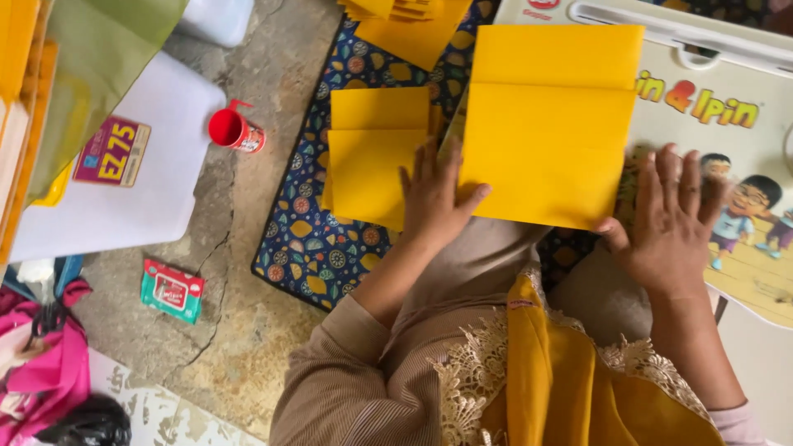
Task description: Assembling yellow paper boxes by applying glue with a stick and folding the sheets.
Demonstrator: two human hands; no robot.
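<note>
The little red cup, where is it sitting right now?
In the head view the red cup lies on its side on the bare stone floor, left of the patterned mat and beside the white box, well away from the left hand.

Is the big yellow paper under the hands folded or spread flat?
Folded. The yellow paper shows a straight edge across its upper part where one layer overlaps another. The left hand and right hand press its lower corners.

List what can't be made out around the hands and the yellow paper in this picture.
- Head view: the left hand covers part of the smaller folded yellow sheets.
- Head view: the yellow stack is cut off by the top edge.
- Head view: the large folded yellow sheet hides part of the small table under it.
- Head view: the right hand hides the sheet's lower right corner.
</note>
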